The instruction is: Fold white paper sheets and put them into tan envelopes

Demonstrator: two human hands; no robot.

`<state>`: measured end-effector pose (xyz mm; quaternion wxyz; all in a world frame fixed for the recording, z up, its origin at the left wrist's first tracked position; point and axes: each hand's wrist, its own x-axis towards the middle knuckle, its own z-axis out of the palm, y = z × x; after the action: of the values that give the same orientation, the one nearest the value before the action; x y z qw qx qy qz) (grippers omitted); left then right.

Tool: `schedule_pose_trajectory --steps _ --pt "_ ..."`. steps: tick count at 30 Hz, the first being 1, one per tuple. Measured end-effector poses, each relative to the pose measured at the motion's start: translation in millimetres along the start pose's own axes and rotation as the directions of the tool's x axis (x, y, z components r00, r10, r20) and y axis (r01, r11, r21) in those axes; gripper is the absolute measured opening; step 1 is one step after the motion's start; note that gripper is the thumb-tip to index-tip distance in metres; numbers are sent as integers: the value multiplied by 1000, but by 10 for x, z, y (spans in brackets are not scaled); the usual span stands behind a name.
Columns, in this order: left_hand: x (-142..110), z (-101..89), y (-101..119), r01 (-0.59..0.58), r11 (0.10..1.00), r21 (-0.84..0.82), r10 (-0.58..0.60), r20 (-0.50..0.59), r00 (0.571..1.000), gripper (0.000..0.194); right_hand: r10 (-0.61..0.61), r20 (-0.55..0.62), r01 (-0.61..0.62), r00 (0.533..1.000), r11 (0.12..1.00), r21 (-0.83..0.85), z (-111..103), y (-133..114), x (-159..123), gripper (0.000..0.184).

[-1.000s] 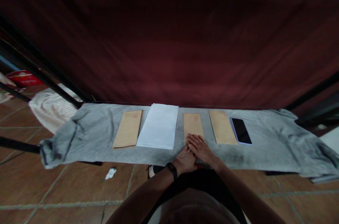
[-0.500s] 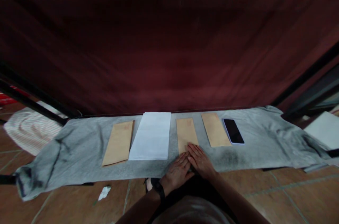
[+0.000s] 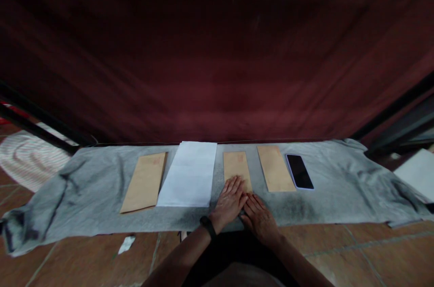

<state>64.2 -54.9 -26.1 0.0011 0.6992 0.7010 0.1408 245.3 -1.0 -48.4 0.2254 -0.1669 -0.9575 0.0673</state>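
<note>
A brown paper envelope [image 3: 235,162] lies in front of me on the grey cloth. My left hand [image 3: 230,201], with a dark band at its wrist, rests flat on the envelope's lower part, fingers stretched out. Close beside it, my right hand [image 3: 259,217] lies flat at the envelope's near right corner, its fingertips near my left thumb. The near end of the envelope is hidden under the hands. To the left is a stack of white paper [image 3: 190,174]; to the right lies another brown envelope [image 3: 276,169].
Further left lies a stack of brown envelopes [image 3: 144,183]. A phone [image 3: 300,171] with a dark screen lies at the right. The grey cloth [image 3: 339,187] covers a narrow bench against a dark red curtain [image 3: 217,74]. A scrap of white paper [image 3: 126,245] is on the tiled floor.
My left hand has slid forward, further up the envelope. My right hand has drawn back toward me and slightly right. The view has shifted a little.
</note>
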Motion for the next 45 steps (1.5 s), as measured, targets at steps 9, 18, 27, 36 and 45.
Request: schedule_pose_trajectory --steps 9,18,27,36,45 --pt "619 247 -239 47 998 35 -47 -2 999 55 26 64 -25 998 1000 -17 -106 -35 97 54" --pt "1057 386 -435 130 990 57 -128 -40 991 62 17 100 -15 995 1000 -26 -128 -30 125 60" --pt "1197 390 -541 122 991 59 -119 -52 992 65 36 123 -32 992 999 -36 -118 -36 136 60" --pt "917 268 -446 -64 996 59 63 12 998 53 7 147 -2 989 1000 -30 -105 1 116 62" --pt "559 146 -325 -152 988 -14 152 28 988 48 34 93 -35 995 999 2 -78 -38 105 50"
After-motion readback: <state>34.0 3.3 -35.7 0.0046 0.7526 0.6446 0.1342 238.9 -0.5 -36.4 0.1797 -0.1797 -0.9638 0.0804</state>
